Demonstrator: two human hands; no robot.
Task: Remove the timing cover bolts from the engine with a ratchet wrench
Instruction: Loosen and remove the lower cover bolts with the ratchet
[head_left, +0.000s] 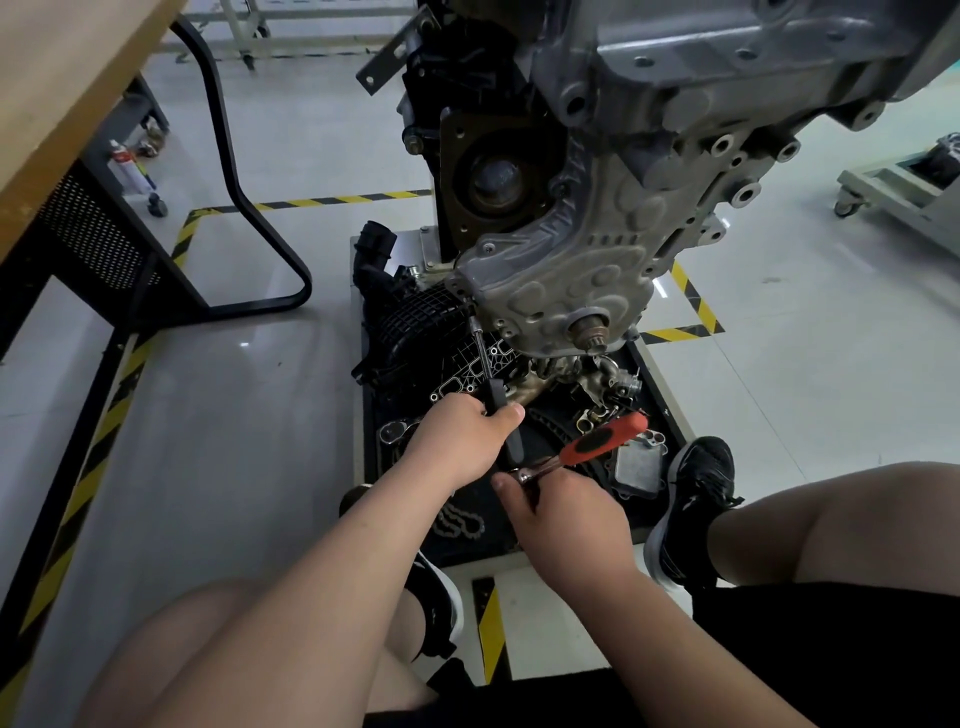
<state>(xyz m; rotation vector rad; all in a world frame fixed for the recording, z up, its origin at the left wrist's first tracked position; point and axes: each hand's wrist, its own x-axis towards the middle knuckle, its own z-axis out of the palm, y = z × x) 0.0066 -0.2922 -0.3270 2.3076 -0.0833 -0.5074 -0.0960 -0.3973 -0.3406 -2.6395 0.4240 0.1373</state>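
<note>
Crouching low at the front of the engine (701, 67). Found the timing cover (566, 270) still bolted on, hanging above both grips and tilted toward them.

Logged the left grip (462, 431) closed round the black sleeve of the extension bar (482, 353), thumb laid across it. Logged the right grip (566, 514) pinching the ratchet wrench (605, 439) at its metal head, fingers curled there. Saw no fingers on the red-and-black handle.

Traced the long axis of the extension bar up and slightly left from the ratchet head, through the left grip, to the socket (471, 318) seated at the cover's lower left edge. Could not see the bolt itself, hidden inside the socket, nor tell how far out it had come. Placed that bolt above and ahead of both grips, with the left grip nearer and the right grip at the low end of the bar.

Noted the ratchet handle pointing up and to the right, crosswise to the bar, over the tray (658, 387) of loose parts.

Judged the coming move to be a swing of that handle about the bar's axis, with the left grip keeping the bar in line with the bolt. Judged the risk to be the bar tipping off axis and the socket slipping.
</note>
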